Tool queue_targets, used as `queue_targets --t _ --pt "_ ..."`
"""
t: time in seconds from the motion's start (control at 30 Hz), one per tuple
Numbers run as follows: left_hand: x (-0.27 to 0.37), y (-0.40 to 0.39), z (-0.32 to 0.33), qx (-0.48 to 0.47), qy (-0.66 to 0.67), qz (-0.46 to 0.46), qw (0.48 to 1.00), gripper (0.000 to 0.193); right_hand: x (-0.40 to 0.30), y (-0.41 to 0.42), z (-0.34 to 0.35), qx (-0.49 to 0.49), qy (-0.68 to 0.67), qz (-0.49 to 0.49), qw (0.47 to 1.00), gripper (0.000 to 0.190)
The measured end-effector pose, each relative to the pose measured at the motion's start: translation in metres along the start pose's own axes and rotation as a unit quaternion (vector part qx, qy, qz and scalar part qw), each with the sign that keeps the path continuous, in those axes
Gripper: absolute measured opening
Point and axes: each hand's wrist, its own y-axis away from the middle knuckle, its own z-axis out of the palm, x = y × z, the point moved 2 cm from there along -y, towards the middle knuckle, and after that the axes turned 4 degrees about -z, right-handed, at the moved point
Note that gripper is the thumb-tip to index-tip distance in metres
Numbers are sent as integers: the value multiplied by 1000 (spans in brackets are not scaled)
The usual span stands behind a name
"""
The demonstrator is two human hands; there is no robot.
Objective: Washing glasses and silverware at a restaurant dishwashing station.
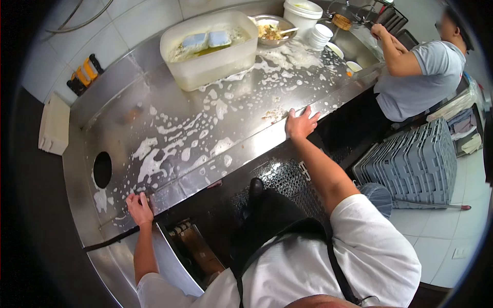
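Note:
My left hand (140, 209) rests at the near left edge of a stainless steel counter (235, 100) spotted with foam; whether it holds something small cannot be told. Farther right, my right hand (302, 123) lies spread on the counter's front rim, with nothing visible in it. Food crumbs lie just left of that hand. At the back stands a translucent plastic tub (215, 65) with foamy, yellowish liquid and two pale blue items in it. Beside the tub is a metal bowl (290, 37) of food scraps with a white utensil.
A round hole (103, 169) opens at the counter's left. White buckets (302, 17) and stacked white cups (319, 37) stand at the back. A co-worker in a grey shirt (423, 81) is at the sink on the right. Grey crates (412, 165) are stacked behind, above a wet floor mat.

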Motion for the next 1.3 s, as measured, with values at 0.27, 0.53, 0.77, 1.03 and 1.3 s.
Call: queue_targets --t 0.27,0.53,0.77,1.03,1.3 --pt "6 -4 -7 -10 16 -33 999 35 -189 -62 -17 -29 -229 -426 875 41" --pt "8 -14 -7 -45 25 -46 998 28 -375 -122 103 -329 326 -596 656 48" --pt "9 -22 -5 -71 22 -51 996 22 -396 -203 214 -362 410 -585 599 32" --pt "11 -28 -1 -78 26 -56 995 25 -405 -200 263 -361 484 -456 654 33" --pt "11 -31 0 -89 6 -52 995 30 -403 -135 256 -424 396 -560 591 35"
